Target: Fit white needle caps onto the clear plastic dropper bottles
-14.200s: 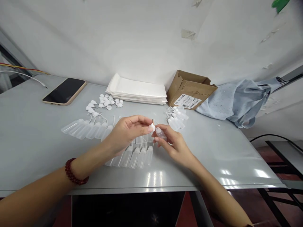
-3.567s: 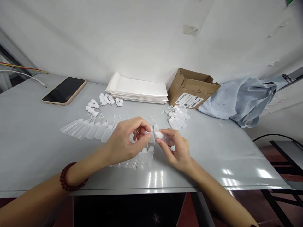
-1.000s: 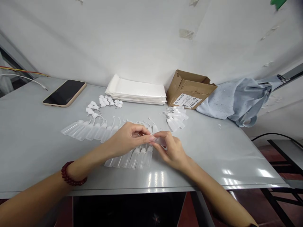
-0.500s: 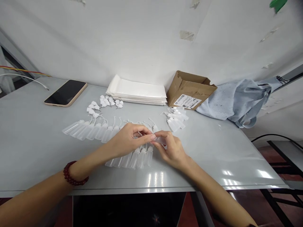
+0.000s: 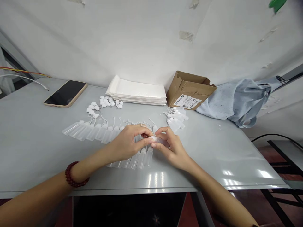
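Left hand (image 5: 129,142) pinching the white plastic cap (image 5: 153,138), right hand (image 5: 174,147) curled loosely round its small translucent plastic bottle (image 5: 162,142) above the glossy grey surface (image 5: 217,154), midway between front and back edges, I'd expect something light, squeezable, slippery, best gripped near the neck.

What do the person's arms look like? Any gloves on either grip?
The left arm and right arm look mostly bare. A dark red bracelet of round beads circles the left one. The left grip and right grip have no gloves. A dark bit at the bottom edge, on the right arm, is too cut off to name.
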`<action>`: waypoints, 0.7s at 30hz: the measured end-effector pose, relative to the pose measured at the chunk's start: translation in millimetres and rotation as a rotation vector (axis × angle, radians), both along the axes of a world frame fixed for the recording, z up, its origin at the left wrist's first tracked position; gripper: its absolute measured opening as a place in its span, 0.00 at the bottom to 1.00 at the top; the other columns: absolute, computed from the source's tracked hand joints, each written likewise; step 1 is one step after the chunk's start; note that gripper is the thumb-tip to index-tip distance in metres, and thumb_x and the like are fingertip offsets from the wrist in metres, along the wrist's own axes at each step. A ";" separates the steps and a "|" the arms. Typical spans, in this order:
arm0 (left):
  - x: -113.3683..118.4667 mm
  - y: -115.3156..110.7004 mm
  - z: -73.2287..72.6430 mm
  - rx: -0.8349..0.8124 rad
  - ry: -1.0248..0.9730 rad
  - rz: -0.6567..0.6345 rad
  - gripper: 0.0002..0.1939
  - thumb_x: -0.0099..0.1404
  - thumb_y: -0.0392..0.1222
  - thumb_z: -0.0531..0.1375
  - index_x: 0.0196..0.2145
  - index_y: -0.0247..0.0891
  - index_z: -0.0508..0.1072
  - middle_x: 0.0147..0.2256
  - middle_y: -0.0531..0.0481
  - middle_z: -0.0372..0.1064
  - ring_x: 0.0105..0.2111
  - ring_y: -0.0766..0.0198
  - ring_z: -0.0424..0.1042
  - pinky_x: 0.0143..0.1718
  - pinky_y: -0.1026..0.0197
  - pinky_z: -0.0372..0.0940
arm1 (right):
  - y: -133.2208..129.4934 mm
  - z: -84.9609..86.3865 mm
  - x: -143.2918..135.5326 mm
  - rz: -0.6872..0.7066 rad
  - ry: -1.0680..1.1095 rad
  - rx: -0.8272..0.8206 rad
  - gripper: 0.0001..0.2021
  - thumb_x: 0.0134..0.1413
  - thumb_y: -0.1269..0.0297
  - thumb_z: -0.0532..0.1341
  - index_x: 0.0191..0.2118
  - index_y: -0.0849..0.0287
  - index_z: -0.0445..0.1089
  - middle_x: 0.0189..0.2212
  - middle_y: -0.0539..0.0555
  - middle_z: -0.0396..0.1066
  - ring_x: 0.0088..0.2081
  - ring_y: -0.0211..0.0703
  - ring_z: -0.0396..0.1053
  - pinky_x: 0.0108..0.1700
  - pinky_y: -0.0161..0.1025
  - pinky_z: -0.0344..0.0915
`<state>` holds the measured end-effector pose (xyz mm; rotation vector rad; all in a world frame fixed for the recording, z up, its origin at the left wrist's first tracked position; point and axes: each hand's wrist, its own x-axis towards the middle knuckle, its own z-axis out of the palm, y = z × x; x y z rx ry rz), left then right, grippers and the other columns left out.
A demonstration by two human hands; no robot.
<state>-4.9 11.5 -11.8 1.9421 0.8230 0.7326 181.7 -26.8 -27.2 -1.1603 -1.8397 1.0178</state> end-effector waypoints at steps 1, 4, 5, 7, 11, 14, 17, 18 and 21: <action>0.0 -0.4 0.0 0.015 0.003 0.000 0.07 0.64 0.40 0.57 0.31 0.38 0.75 0.32 0.50 0.73 0.34 0.63 0.69 0.39 0.61 0.63 | 0.1 1.8 0.3 0.016 0.053 -0.060 0.10 0.58 0.61 0.58 0.40 0.55 0.56 0.26 0.47 0.69 0.26 0.36 0.66 0.29 0.33 0.59; 0.1 -1.0 0.0 0.065 0.014 -0.013 0.08 0.65 0.39 0.57 0.31 0.38 0.74 0.31 0.50 0.73 0.35 0.63 0.69 0.40 0.60 0.63 | 2.0 5.4 1.7 0.064 0.212 -0.231 0.10 0.58 0.60 0.59 0.40 0.55 0.57 0.26 0.47 0.70 0.28 0.36 0.66 0.31 0.34 0.60; 0.1 -1.0 -0.2 0.082 0.011 -0.023 0.08 0.65 0.39 0.56 0.31 0.38 0.74 0.30 0.50 0.73 0.35 0.63 0.69 0.40 0.60 0.63 | 3.3 5.8 2.3 0.077 0.259 -0.297 0.10 0.57 0.60 0.59 0.39 0.55 0.57 0.25 0.47 0.70 0.25 0.34 0.63 0.28 0.33 0.57; 0.3 -0.6 -1.2 0.110 -0.002 -0.041 0.09 0.66 0.39 0.56 0.30 0.37 0.74 0.29 0.50 0.72 0.34 0.63 0.69 0.40 0.60 0.63 | 6.6 5.6 3.5 0.108 0.352 -0.446 0.11 0.56 0.59 0.60 0.38 0.56 0.57 0.23 0.47 0.70 0.19 0.30 0.54 0.22 0.30 0.50; 0.8 0.3 -5.1 0.105 -0.014 -0.030 0.07 0.65 0.39 0.57 0.32 0.37 0.75 0.31 0.49 0.72 0.34 0.63 0.70 0.39 0.60 0.64 | 13.4 4.6 5.8 0.146 0.463 -0.693 0.13 0.53 0.57 0.62 0.36 0.55 0.57 0.22 0.47 0.71 0.15 0.26 0.42 0.17 0.29 0.39; 1.8 -0.3 -6.9 0.093 -0.020 -0.009 0.07 0.64 0.39 0.58 0.34 0.36 0.75 0.33 0.48 0.73 0.35 0.63 0.70 0.39 0.61 0.64 | 15.7 5.9 6.8 0.144 0.475 -0.775 0.14 0.52 0.56 0.62 0.36 0.55 0.57 0.21 0.47 0.70 0.14 0.26 0.41 0.17 0.28 0.36; 3.0 -0.8 -5.2 0.083 -0.014 0.019 0.07 0.64 0.40 0.58 0.34 0.36 0.76 0.33 0.49 0.73 0.35 0.63 0.71 0.40 0.62 0.64 | 16.2 7.2 6.3 0.133 0.487 -0.746 0.14 0.52 0.57 0.63 0.36 0.55 0.57 0.21 0.46 0.69 0.15 0.26 0.43 0.17 0.28 0.37; 2.9 -0.4 -4.0 0.074 -0.002 0.035 0.08 0.64 0.40 0.58 0.35 0.36 0.76 0.33 0.49 0.74 0.35 0.63 0.71 0.40 0.62 0.64 | 16.6 7.2 6.2 0.120 0.489 -0.715 0.14 0.52 0.57 0.63 0.37 0.56 0.58 0.21 0.46 0.69 0.16 0.26 0.44 0.18 0.29 0.38; -0.7 4.0 0.0 0.031 0.045 0.150 0.11 0.64 0.45 0.57 0.37 0.37 0.76 0.35 0.49 0.75 0.37 0.61 0.72 0.40 0.61 0.65 | 20.5 4.9 8.1 0.012 0.481 -0.591 0.15 0.51 0.57 0.63 0.36 0.56 0.57 0.23 0.47 0.69 0.17 0.27 0.46 0.19 0.29 0.42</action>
